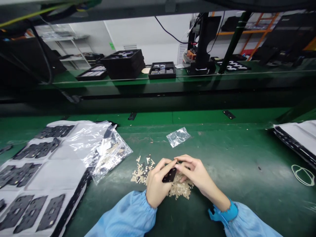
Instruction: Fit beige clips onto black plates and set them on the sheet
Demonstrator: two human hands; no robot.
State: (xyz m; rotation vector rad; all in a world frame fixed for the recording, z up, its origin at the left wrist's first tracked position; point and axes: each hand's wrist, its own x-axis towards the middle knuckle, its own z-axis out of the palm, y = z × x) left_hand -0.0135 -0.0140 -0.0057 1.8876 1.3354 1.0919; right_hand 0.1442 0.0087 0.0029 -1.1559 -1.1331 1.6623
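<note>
My left hand [159,181] is closed around a small flat black plate [170,175], which is held tilted above the bench. At the plate's upper edge, the thumb and fingers of my right hand [194,171] pinch together; whatever sits between those fingertips is hidden. Beneath my hands lies a pile of small beige pieces [181,190]. Left of it, a looser scatter of beige and dark pieces [141,172] spreads over the green bench. A small clear plastic bag [178,137] rests just beyond my hands.
On the left stands a white compartment tray [59,171] with several black plates [51,210]. A clear bag of small parts [111,151] overlaps its edge. Another tray [301,136] and a pale rubber band [303,175] are at right. Black trays [162,70] line the back shelf.
</note>
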